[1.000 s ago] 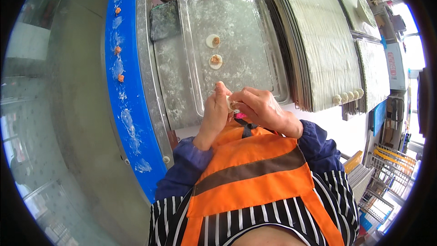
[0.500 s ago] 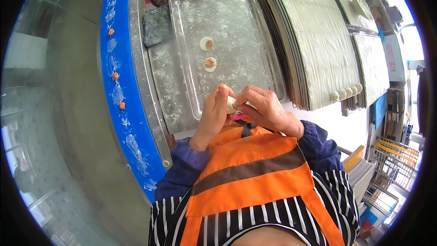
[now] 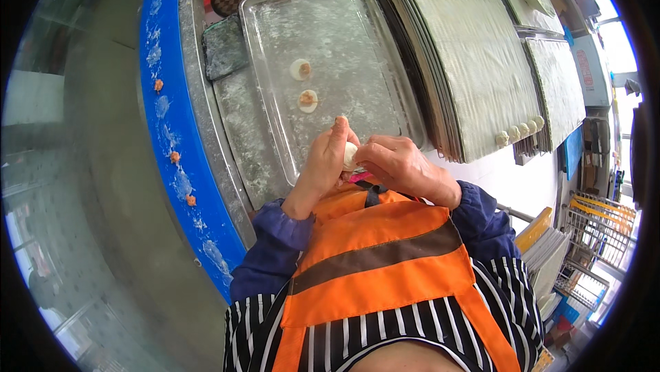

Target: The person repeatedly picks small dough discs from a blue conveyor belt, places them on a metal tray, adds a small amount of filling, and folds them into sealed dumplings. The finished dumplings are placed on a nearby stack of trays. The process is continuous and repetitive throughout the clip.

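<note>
Small white dumpling (image 3: 350, 155) pinched between left hand (image 3: 323, 166) and right hand (image 3: 399, 166), above the floury metal tray (image 3: 357, 97); probably soft, light, sticky, easily squashed, best held gently by the edges

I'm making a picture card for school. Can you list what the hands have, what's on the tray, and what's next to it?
left hand: pinches the dough piece
right hand: pinches the same dough piece from the other side
metal tray: floured, in front of the hands
on the tray: two filled dough rounds, side by side
right of the tray: stack of woven mats
clothing: orange apron
</note>
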`<state>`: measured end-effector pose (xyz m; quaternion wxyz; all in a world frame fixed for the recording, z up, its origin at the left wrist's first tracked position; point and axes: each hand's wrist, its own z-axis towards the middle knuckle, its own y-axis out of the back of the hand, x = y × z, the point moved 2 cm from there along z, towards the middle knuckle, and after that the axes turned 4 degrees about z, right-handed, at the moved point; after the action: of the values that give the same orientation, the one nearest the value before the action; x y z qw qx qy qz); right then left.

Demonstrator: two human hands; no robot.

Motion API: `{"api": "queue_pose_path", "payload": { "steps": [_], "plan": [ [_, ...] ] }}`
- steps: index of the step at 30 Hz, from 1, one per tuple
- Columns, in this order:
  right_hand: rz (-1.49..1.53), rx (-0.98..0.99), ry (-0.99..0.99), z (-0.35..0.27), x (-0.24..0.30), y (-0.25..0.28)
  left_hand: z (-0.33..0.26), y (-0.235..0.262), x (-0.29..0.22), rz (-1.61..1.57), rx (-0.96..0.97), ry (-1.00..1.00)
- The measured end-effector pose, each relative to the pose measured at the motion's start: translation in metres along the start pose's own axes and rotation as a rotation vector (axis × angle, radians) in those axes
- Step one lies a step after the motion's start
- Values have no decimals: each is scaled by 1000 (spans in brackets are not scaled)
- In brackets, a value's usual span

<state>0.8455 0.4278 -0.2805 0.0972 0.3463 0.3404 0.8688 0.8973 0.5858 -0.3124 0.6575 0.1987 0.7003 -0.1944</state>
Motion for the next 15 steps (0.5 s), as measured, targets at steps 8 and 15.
{"api": "queue_pose_path", "payload": {
  "steps": [8, 15],
  "plan": [
    [-112, -40, 21, -22, 3, -7, 12, -16, 18, -88, 86, 110],
    [-141, -394, -221, -53, 19, 6, 22, -37, 38, -475, 204, 201]
  ]
}}
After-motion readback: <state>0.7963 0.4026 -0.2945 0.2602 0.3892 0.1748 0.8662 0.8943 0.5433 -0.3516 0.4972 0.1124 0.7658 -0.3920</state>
